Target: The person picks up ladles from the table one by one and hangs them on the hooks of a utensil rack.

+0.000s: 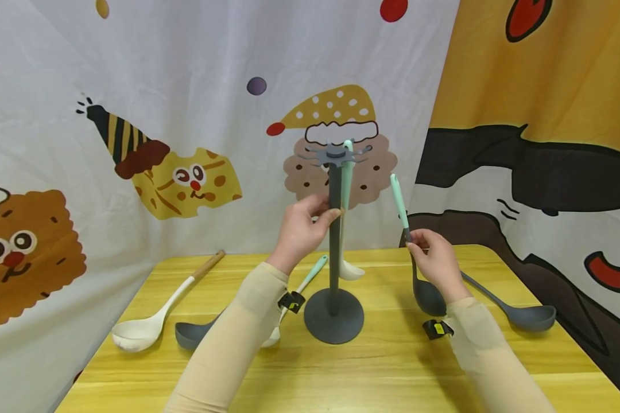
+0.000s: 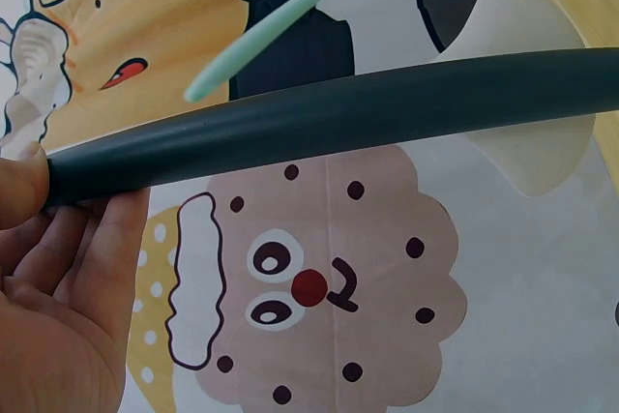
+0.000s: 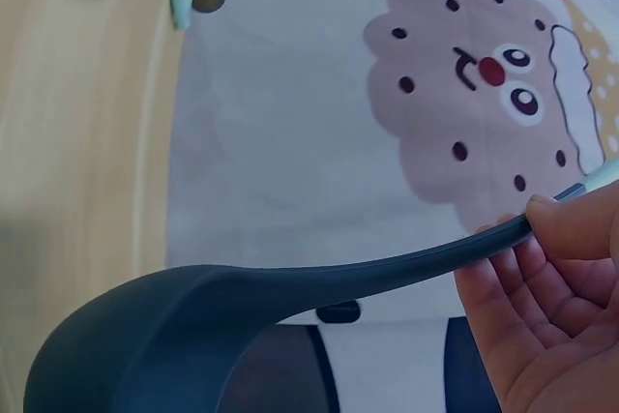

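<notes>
My left hand [image 1: 301,230] grips the upright pole of a dark grey utensil stand [image 1: 333,324], below its ring of hooks [image 1: 336,154]. In the left wrist view, thumb and fingers wrap the pole [image 2: 338,115]. A white ladle [image 1: 351,271] with a mint handle hangs from the hooks, partly behind the pole. To the right of the stand, my right hand [image 1: 436,261] pinches a dark grey ladle [image 1: 427,298] below its mint handle part, with the bowl hanging down. The right wrist view shows thumb and fingertips on the neck of this ladle [image 3: 126,336].
On the wooden table [image 1: 392,367] at left lie a white ladle with a wooden handle [image 1: 139,334], a grey utensil [image 1: 191,335] partly behind my sleeve and a mint-handled white utensil [image 1: 310,275]. Another grey ladle [image 1: 529,317] lies at right. A cartoon-printed curtain [image 1: 227,51] hangs behind.
</notes>
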Available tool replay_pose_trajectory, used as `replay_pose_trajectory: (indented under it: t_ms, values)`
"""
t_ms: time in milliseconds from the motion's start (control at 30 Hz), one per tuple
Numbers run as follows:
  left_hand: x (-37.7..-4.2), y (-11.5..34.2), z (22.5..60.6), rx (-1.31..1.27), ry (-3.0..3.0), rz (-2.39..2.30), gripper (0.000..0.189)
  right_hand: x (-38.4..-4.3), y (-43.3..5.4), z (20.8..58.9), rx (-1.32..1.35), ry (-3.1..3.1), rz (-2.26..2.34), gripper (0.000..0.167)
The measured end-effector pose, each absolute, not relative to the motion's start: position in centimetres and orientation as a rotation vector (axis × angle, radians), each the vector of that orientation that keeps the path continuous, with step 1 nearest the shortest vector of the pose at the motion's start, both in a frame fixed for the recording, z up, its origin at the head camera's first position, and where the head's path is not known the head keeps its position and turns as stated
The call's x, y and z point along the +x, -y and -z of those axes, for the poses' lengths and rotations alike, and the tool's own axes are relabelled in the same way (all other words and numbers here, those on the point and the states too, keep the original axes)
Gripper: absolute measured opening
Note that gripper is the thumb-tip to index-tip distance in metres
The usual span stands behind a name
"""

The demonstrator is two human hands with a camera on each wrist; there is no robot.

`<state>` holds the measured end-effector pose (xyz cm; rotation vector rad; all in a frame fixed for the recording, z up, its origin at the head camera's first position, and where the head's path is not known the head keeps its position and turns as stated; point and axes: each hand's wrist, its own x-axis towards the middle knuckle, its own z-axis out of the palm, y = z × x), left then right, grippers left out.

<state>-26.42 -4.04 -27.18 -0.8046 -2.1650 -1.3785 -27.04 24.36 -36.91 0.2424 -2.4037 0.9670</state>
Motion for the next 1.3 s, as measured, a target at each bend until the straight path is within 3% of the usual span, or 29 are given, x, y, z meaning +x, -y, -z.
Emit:
replay_pose_trajectory:
  t_ms: [1300]
  values:
    - [-26.5, 4.0, 27.2, -0.802, 2.158, 1.382, 0.018, -24.3, -20.3, 31.8, 0.363, 2.190, -1.162, 0.017]
